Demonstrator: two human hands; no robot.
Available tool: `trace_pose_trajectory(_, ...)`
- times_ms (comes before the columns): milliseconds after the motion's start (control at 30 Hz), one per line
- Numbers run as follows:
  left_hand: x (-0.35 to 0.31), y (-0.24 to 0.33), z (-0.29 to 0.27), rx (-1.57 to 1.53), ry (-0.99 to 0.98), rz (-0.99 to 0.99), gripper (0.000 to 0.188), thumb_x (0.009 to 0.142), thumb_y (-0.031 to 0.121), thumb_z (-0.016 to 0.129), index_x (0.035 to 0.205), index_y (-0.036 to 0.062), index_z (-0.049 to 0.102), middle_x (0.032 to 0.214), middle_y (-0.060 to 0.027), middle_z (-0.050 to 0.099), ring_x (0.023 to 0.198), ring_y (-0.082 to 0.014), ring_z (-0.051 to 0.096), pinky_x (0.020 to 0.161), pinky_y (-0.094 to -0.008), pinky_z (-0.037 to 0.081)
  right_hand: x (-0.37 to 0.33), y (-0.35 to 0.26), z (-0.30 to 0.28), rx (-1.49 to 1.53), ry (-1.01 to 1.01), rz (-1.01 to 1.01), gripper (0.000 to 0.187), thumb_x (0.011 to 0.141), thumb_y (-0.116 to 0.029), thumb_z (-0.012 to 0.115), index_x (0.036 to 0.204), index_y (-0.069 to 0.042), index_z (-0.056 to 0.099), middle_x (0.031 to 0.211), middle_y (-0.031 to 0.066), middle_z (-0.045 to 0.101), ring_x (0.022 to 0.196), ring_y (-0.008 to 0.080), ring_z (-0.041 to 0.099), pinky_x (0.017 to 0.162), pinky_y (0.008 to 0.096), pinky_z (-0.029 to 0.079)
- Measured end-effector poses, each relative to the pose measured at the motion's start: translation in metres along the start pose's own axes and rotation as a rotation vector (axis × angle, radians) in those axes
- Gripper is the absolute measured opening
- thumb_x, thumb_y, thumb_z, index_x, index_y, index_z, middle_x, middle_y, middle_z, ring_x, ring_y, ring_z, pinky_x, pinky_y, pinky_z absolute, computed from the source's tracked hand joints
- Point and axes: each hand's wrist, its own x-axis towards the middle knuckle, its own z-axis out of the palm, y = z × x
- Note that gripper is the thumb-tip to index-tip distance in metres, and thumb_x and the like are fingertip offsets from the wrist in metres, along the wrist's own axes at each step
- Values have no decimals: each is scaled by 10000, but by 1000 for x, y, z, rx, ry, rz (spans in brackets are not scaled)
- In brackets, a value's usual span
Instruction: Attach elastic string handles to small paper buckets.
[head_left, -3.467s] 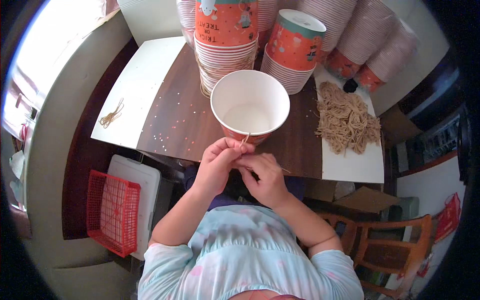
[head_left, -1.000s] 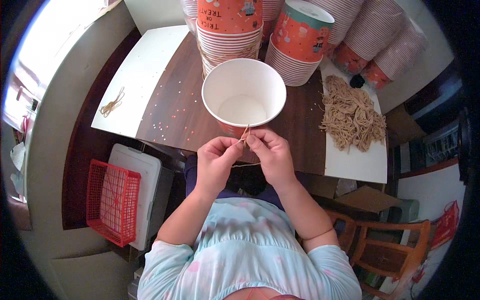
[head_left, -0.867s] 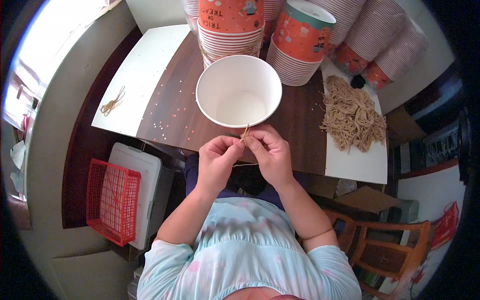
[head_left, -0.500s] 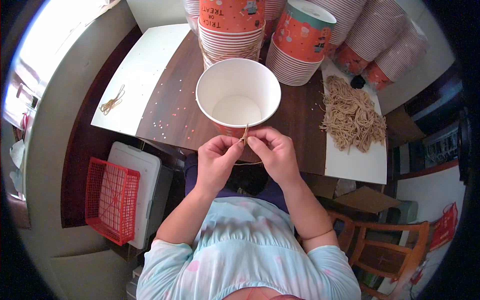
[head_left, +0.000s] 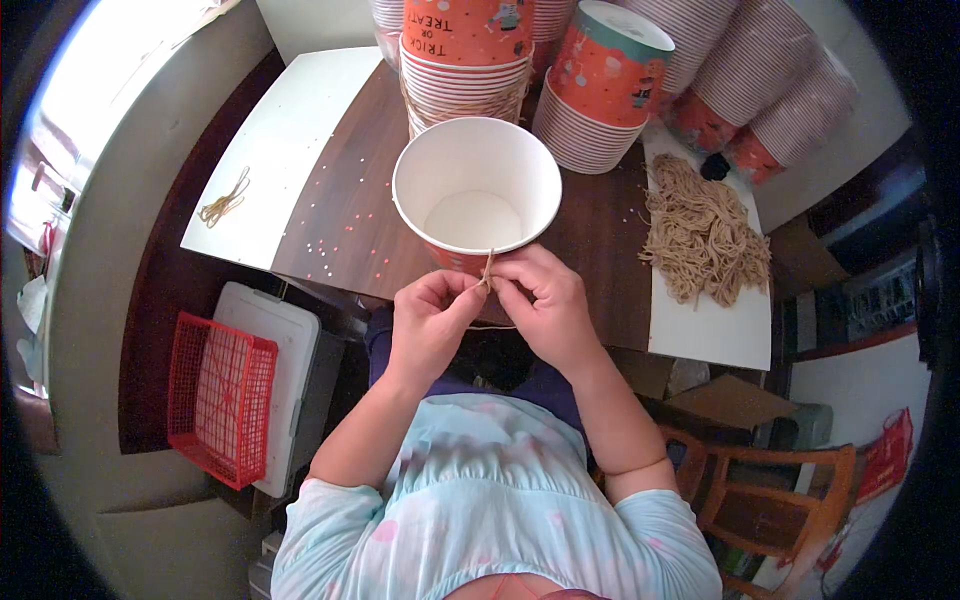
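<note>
A tan cord (head_left: pixel 488 266) is pinched between the fingertips of my left hand (head_left: pixel 428 318) and my right hand (head_left: pixel 548 305). Its short end points up between the thumbs, and another stretch of it sags below the hands. Just beyond my fingers stands a large white paper bucket (head_left: pixel 415 190) with an orange outside, its open mouth facing up and nothing inside. The fingers touch or nearly touch its near side; exactly which, I cannot tell. Whether the cord passes through the bucket's wall is hidden.
Nested orange-and-white buckets (head_left: pixel 465 85) stand behind, beside another stack (head_left: pixel 590 125) and several wrapped stacks (head_left: pixel 750 80). Right on the table (head_left: pixel 600 240) lies a heap of cords (head_left: pixel 705 235); a few cords (head_left: pixel 225 200) lie left. Below are a red basket (head_left: pixel 222 400) and a wooden chair (head_left: pixel 780 490).
My right hand has shifted slightly, its fingers lifting a little at the bucket's near side. The left hand stays nearly still, and both keep their pinch on the cord.
</note>
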Motion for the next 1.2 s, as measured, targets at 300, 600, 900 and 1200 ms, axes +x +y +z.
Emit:
trace_pose_trajectory(300, -1, -5, -3, 13, 29, 36, 118, 845, 63, 624, 850, -55, 637, 770, -25, 647, 673, -49, 577, 612, -183, 467, -6, -4, 5, 68, -93, -50, 165, 824, -40, 593, 976, -7, 648, 1004, 126, 632, 887, 249, 636, 745, 306, 506)
trace_pose_trajectory(600, -6, -2, 3, 104, 91, 104, 133, 840, 71, 650, 864, -60, 662, 743, -28, 655, 653, -39, 570, 587, -179, 464, -13, 2, 23, 597, 60, 371, 152, 895, -107, 585, 922, 22, 662, 872, 43, 666, 797, 87, 602, 737, 238, 495)
trace_pose_trajectory(900, -7, -4, 8, 114, 168, 144, 114, 842, 57, 661, 857, -54, 644, 776, -29, 645, 666, -47, 559, 591, -169, 444, -16, 2, 33, 1006, 106, 510, 155, 917, -140, 563, 957, -18, 648, 836, -6, 626, 774, 49, 541, 696, 209, 444)
trace_pose_trajectory(1200, -6, -6, 6, 170, 177, 146, 113, 837, 61, 657, 854, -50, 644, 757, -18, 644, 654, -38, 556, 585, -175, 454, -21, 6, 39, 702, 206, 395, 167, 918, -136, 563, 960, -4, 656, 972, 22, 609, 821, 77, 575, 728, 222, 471)
